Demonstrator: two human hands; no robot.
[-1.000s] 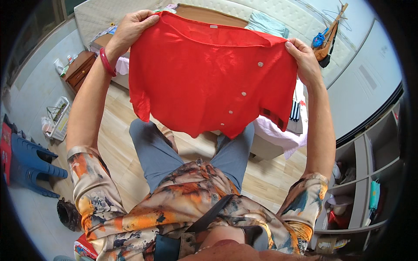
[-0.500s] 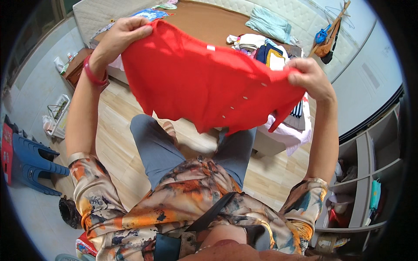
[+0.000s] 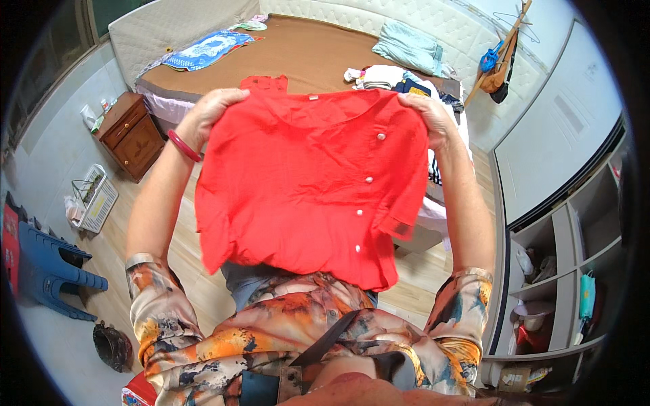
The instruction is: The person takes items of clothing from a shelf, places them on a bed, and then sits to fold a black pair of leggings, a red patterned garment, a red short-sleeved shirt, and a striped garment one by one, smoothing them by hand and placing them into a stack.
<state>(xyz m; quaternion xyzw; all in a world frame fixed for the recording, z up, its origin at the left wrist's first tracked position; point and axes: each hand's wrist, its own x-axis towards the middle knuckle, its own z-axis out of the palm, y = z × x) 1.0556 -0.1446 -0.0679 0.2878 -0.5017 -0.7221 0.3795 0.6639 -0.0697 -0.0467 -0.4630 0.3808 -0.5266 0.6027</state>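
Step in hand, as we judge it: holding the red top (image 3: 291, 183) spread by its shoulders. The next move, we think, calls for both hands acting together, cloth taut between them, since the hem hangs loose.

Left to right: blue stool (image 3: 57, 264), then cabinet (image 3: 132, 139), both well apart from the cloth. Left hand (image 3: 218, 111), bangle (image 3: 183, 145) at its wrist, is closed on one shoulder; just beside it a red flap (image 3: 269, 83), perhaps a sleeve, sticks up. The top hangs before our lap, neckline uppermost, the bed (image 3: 311, 51) beyond. Buttons (image 3: 369, 179) run down its right part. Right hand (image 3: 431, 118) is closed on the other shoulder; its grip depth we cannot tell.
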